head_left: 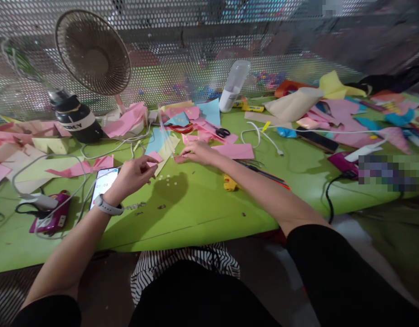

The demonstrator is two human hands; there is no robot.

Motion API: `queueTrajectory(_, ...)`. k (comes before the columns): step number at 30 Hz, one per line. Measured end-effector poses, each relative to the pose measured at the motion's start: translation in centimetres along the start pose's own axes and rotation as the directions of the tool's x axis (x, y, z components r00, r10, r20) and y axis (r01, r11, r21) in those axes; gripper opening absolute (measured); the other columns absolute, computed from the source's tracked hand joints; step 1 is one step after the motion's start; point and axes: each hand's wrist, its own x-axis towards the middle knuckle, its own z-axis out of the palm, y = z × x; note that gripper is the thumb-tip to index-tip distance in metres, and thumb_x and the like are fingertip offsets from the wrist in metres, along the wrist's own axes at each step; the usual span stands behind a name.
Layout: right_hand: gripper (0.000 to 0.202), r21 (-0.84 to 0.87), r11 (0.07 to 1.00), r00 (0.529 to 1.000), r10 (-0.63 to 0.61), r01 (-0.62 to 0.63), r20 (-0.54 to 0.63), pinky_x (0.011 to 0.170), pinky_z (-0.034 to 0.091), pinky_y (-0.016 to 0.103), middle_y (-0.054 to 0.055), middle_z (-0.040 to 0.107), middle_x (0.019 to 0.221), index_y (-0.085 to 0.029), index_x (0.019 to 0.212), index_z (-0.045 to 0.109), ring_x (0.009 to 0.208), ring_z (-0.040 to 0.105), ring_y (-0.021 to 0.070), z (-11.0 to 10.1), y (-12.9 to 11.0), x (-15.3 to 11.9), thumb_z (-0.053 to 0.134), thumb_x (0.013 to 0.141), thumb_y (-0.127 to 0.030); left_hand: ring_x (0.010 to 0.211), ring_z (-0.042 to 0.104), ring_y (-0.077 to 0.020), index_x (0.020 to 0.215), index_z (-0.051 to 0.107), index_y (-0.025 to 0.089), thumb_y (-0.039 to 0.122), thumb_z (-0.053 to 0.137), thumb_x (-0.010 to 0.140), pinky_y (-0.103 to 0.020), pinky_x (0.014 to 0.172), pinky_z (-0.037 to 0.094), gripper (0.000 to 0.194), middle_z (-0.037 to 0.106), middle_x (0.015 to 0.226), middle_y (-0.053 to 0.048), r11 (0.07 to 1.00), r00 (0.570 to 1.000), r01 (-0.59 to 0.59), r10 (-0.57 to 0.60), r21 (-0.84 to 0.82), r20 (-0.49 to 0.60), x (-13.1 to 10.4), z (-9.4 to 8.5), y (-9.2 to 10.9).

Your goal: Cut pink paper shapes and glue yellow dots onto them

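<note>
My left hand [134, 178], with a pale watch on the wrist, hovers over the green table with its fingers curled and pinched; anything between them is too small to make out. My right hand [198, 153] is closed near the table, its fingertips at the lower end of a thin clear strip [166, 131]; what they grip is unclear. Below and between the hands lie several tiny white squares [167, 180]. Small grey metal-looking bits [136, 206] lie nearer the front edge. A pale yellow paper strip [167, 154] and pink paper [155, 156] are beside my hands.
A phone [102, 184] lies by my left wrist. Black-handled scissors [222, 132] rest on pink paper. Behind stand a fan [93, 54], a dark bottle [76, 119] and a clear bottle [234, 86]. A yellow object [230, 183] sits under my right forearm. Cables [264, 131] cross the table.
</note>
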Motion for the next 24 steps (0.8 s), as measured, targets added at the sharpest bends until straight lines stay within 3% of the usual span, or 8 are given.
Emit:
queueTrajectory(3, 0.019, 0.031, 0.999, 0.999, 0.022, -0.022, -0.023, 0.098, 0.045, 0.048, 0.007, 0.076, 0.11, -0.025, 0.101, 0.081, 0.106, 0.065, 0.0264, 0.1, 0.4, 0.5, 0.066, 0.09, -0.019, 0.058, 0.07, -0.0155, 0.116, 0.065, 0.016, 0.045, 0.059, 0.093, -0.025, 0.056, 0.054, 0.038, 0.076, 0.076, -0.005, 0.999, 1.0, 0.019, -0.018, -0.038, 0.024, -0.7, 0.2, -0.7)
queueTrajectory(7, 0.025, 0.082, 0.997, 0.975, 0.007, 0.012, -0.221, 0.099, 0.049, 0.047, 0.009, 0.074, 0.12, -0.024, 0.11, 0.078, 0.108, 0.066, 0.0252, -1.2, 1.6, -0.6, 0.066, 0.089, -0.017, 0.06, 0.071, -0.0164, 0.121, 0.063, 0.016, 0.047, 0.059, 0.093, -0.027, 0.056, 0.056, 0.042, 0.076, 0.079, -0.005, 0.995, 0.999, 0.039, -0.036, -0.095, 0.033, -1.1, 0.5, -1.4)
queueTrajectory(10, 0.023, 0.084, 0.996, 0.936, 0.024, 0.006, -0.351, 0.09, 0.054, 0.042, 0.01, 0.076, 0.109, -0.021, 0.107, 0.078, 0.096, 0.069, 0.024, -3.0, 2.3, -3.7, 0.061, 0.093, -0.02, 0.064, 0.072, -0.0172, 0.118, 0.064, 0.016, 0.045, 0.059, 0.093, -0.028, 0.059, 0.057, 0.039, 0.076, 0.081, -0.006, 0.993, 0.998, 0.05, -0.047, -0.106, 0.034, -1.1, 0.6, -1.7)
queueTrajectory(12, 0.021, 0.033, 0.999, 0.926, 0.037, -0.026, -0.376, 0.089, 0.054, 0.043, 0.009, 0.076, 0.105, -0.021, 0.104, 0.079, 0.094, 0.069, 0.025, -4.1, 2.3, -6.9, 0.062, 0.092, -0.026, 0.065, 0.073, -0.0176, 0.116, 0.065, 0.017, 0.044, 0.058, 0.092, -0.029, 0.062, 0.058, 0.037, 0.076, 0.082, -0.006, 0.994, 0.998, 0.057, -0.054, -0.095, 0.028, -1.1, 0.6, -1.8)
queueTrajectory(16, 0.029, -0.173, 0.981, 0.963, 0.043, -0.092, -0.266, 0.095, 0.053, 0.047, 0.011, 0.073, 0.116, -0.021, 0.109, 0.076, 0.107, 0.067, 0.0298, -5.4, 1.7, -14.2, 0.055, 0.094, -0.035, 0.069, 0.073, -0.0191, 0.111, 0.069, 0.018, 0.041, 0.058, 0.09, -0.029, 0.062, 0.055, 0.033, 0.077, 0.086, -0.006, 0.996, 0.997, 0.069, -0.067, 0.065, -0.033, -1.3, 0.4, -1.5)
queueTrajectory(19, 0.036, -0.334, 0.923, 0.982, 0.168, -0.189, -0.089, 0.086, 0.056, 0.05, 0.013, 0.073, 0.112, -0.02, 0.113, 0.074, 0.098, 0.069, 0.0339, -4.9, 1.9, -18.5, 0.064, 0.084, -0.04, 0.078, 0.073, -0.0216, 0.111, 0.071, 0.018, 0.04, 0.056, 0.09, -0.03, 0.065, 0.054, 0.034, 0.078, 0.092, -0.008, 0.988, 0.997, 0.071, -0.067, 0.137, -0.036, -1.4, 0.5, -1.4)
queueTrajectory(21, 0.036, -0.4, 0.887, 0.969, 0.248, -0.231, -0.009, 0.08, 0.056, 0.049, 0.014, 0.071, 0.112, -0.02, 0.112, 0.073, 0.093, 0.069, 0.0342, -4.0, 2.1, -20.2, 0.065, 0.08, -0.036, 0.08, 0.073, -0.022, 0.112, 0.071, 0.017, 0.039, 0.054, 0.091, -0.031, 0.067, 0.055, 0.035, 0.078, 0.093, -0.009, 0.987, 0.998, 0.07, -0.068, 0.143, -0.02, -1.4, 0.7, -1.4)
queueTrajectory(24, 0.035, -0.447, 0.846, 0.946, 0.323, -0.29, -0.003, 0.074, 0.056, 0.046, 0.015, 0.066, 0.118, -0.019, 0.115, 0.069, 0.088, 0.069, 0.0318, -2.8, 2.0, -20.8, 0.059, 0.082, -0.027, 0.081, 0.072, -0.0219, 0.112, 0.07, 0.017, 0.038, 0.054, 0.091, -0.032, 0.07, 0.056, 0.034, 0.078, 0.094, -0.01, 0.986, 0.998, 0.068, -0.067, 0.155, -0.008, -1.3, 0.9, -1.4)
